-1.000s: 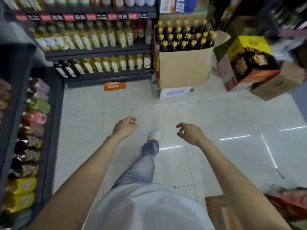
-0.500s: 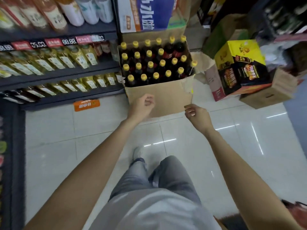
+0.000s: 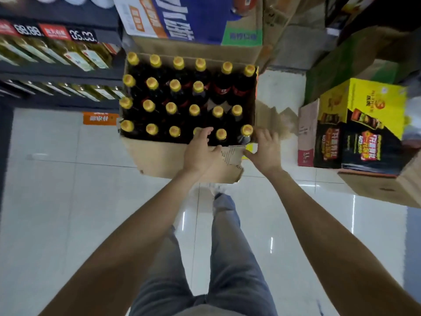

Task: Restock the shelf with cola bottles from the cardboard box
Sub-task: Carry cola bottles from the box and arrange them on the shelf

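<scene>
hands reach the cardboard box [image 3: 164,156]'s near edge: left hand [image 3: 200,151] fingers curling loosely over a cola bottle [image 3: 197,131], right hand [image 3: 265,149] spread open and empty, firm grips needed next.

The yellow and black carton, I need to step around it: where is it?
Head view, right side: the yellow and black carton sits on the floor, right of the cardboard box of cola bottles.

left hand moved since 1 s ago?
Yes. The left hand went forward from over bare floor to the cardboard box, its fingers now over the near rim at a front-row bottle.

Both hands [image 3: 200,153] [image 3: 265,148] over cola bottles [image 3: 175,106] in cardboard box [image 3: 164,158].
</scene>
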Demonstrator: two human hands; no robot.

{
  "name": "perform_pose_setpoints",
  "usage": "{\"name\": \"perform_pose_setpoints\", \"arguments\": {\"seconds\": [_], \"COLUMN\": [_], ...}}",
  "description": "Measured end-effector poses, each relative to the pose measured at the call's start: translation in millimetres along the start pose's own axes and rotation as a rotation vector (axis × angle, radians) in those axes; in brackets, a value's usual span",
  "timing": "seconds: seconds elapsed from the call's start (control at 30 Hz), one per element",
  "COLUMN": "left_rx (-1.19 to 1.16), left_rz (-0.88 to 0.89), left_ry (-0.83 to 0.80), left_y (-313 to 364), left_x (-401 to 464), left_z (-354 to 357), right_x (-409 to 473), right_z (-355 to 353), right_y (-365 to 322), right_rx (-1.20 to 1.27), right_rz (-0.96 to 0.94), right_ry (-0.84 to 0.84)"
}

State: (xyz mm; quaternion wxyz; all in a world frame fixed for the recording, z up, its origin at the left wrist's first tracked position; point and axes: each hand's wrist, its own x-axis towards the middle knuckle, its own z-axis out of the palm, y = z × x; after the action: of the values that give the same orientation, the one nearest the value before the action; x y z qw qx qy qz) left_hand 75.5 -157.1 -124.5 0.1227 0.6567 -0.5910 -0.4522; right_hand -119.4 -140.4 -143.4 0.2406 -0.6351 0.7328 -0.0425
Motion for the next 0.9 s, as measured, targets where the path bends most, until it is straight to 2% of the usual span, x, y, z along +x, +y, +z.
{"name": "perform_pose_setpoints", "arguments": {"seconds": [0.1,0.2,0.37,0.47,0.7,0.8,0.9], "left_rx": [-0.012,-0.035,0.089,0.084,-0.025,-0.095,-0.09], "left_rz": [-0.084,-0.151,-0.217,-0.282,-0.31,-0.252,-0.116], "left_ry": [0.003,0.103,0.238,0.318,0.46,0.501,0.511], "left_y": [0.8,1.8,-0.5,2.1,5.4,1.9,0.7], "left_x": [15.1,30.5,38.7,36.3,38.1,27.7,8.5], "left_z": [31.0,49.6,65.4,71.5,77.4,72.2,54.4], "right_x": [18.2,35.3,52.6,50.6,20.7,1.1,-12.2], "right_z": [2.6,5.4,9.3,4.6,-45.4,-66.9,-93.7], "right_y": [8.8,10.2,19.9,17.8,4.7,-2.8,-15.1], "right_rx": [-0.056,-0.052,-0.008,0.011,0.286,0.388,0.56], "right_rz": [-0.089,-0.175,-0.285,-0.343,-0.228,-0.169,-0.108], "right_ry": [-0.038,-0.021,-0.007,0.021,0.174,0.152,0.131]}}
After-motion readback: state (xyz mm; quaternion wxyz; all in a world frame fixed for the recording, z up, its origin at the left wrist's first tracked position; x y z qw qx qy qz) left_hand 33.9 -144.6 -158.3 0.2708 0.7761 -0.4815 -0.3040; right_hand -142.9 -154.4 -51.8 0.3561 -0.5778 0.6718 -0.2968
